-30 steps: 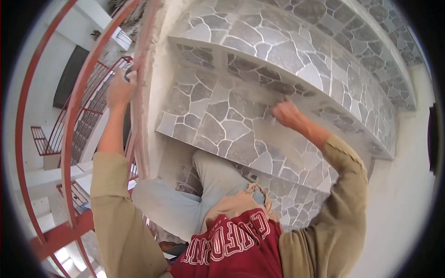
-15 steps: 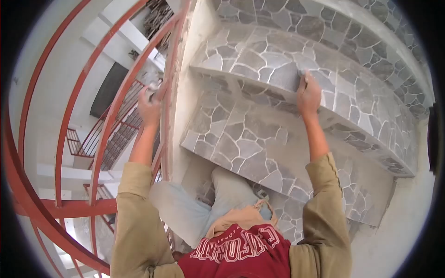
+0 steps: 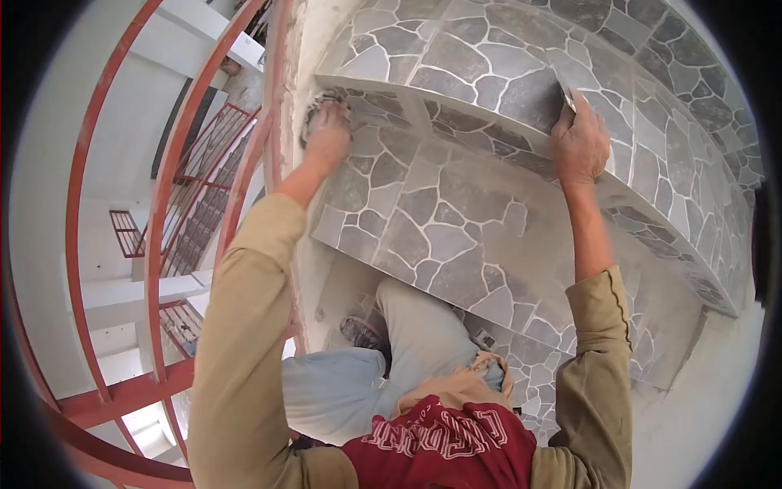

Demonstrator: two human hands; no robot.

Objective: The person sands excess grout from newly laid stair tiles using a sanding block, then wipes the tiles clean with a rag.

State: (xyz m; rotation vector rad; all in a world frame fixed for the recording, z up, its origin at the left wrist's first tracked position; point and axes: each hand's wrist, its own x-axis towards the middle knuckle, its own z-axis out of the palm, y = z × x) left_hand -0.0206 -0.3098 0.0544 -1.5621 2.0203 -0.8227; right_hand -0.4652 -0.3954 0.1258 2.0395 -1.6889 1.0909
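Both hands are on the stone-tiled stairs: your left hand [image 3: 328,134] is clenched on a grey wad [image 3: 319,103] at the riser's [image 3: 468,130] left end. Your right hand [image 3: 580,145] lies over the upper step's [image 3: 481,61] front edge; its grasp is unclear.

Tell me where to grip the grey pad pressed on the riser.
Probably across its outer back, coming from the front: the pad lies flat against the riser under the left hand, so only that face is free.
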